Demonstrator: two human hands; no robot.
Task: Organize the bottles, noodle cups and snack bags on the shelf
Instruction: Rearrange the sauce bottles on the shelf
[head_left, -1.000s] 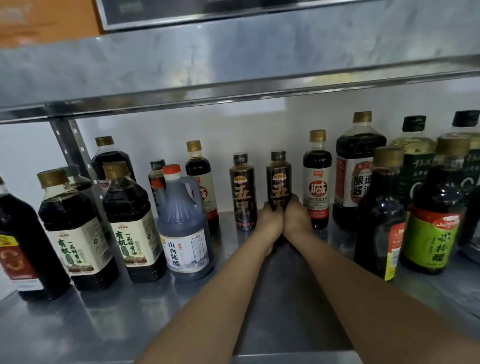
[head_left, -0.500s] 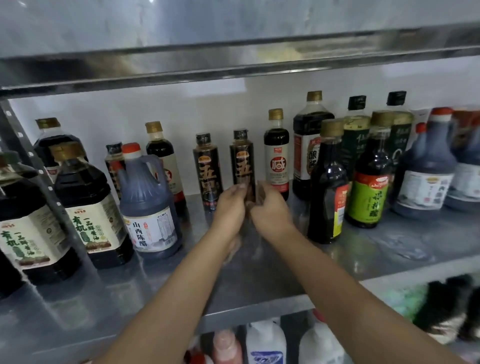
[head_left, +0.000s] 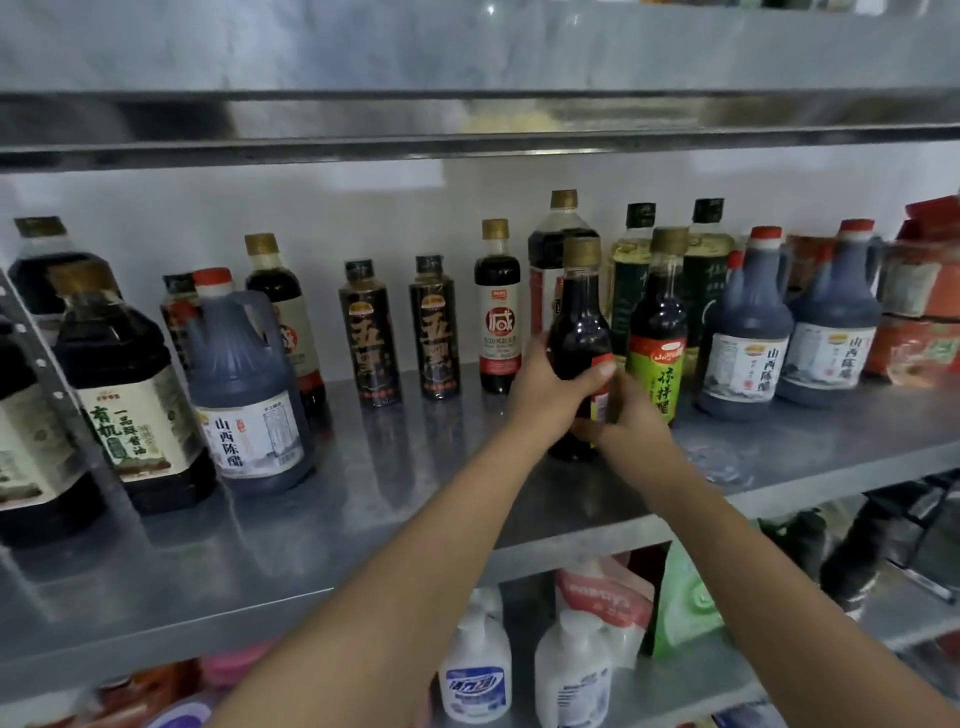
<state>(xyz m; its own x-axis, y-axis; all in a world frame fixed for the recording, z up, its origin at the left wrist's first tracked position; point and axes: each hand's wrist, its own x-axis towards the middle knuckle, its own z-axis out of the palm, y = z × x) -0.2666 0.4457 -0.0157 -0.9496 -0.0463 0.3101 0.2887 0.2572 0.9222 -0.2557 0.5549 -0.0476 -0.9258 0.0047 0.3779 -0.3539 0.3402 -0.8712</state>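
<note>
You had left grip (head_left: 550, 387) wrapped round dark bottle (head_left: 579, 322), right grip (head_left: 631, 423) curled on its lower side. Bottle upright, front of shelf (head_left: 405, 467), just beside green-label bottle (head_left: 655, 374). Step looked like bottle lineup. Next move likely called for sliding it back into row, label forward.

This looks like a shop or stockroom. The steel shelf (head_left: 311, 571) carries rows of labelled sauce bottles (head_left: 497, 312), with duplicates such as two vinegar jugs (head_left: 746, 338) toward its right end. Under the shelf stand hand-soap pump bottles (head_left: 475, 670) and refill pouches (head_left: 602, 597).
</note>
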